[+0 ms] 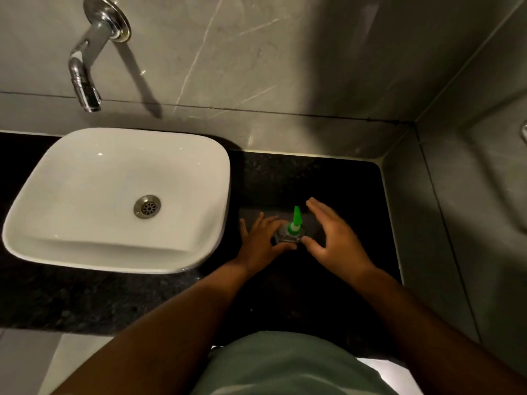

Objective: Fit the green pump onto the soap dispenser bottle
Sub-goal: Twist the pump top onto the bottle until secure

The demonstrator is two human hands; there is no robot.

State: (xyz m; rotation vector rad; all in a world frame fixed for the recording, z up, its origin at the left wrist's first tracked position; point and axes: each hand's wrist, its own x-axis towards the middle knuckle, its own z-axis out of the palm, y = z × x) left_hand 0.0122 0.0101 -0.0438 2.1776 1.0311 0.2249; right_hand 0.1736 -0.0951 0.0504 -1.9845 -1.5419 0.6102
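Note:
A clear soap dispenser bottle (285, 235) stands upright on the black countertop (328, 178), right of the basin. The green pump (295, 220) sits on its top, spout pointing away from me. My left hand (263, 240) wraps the bottle's left side, fingers and thumb touching it. My right hand (332, 238) hovers just right of the bottle with fingers spread, the thumb tip close to the bottle's base; it holds nothing.
A white basin (57, 223) with a metal drain (147, 206) stands on the left of the counter. A chrome tap (85, 81) juts from the grey wall above it. A grey side wall (456, 223) bounds the counter on the right.

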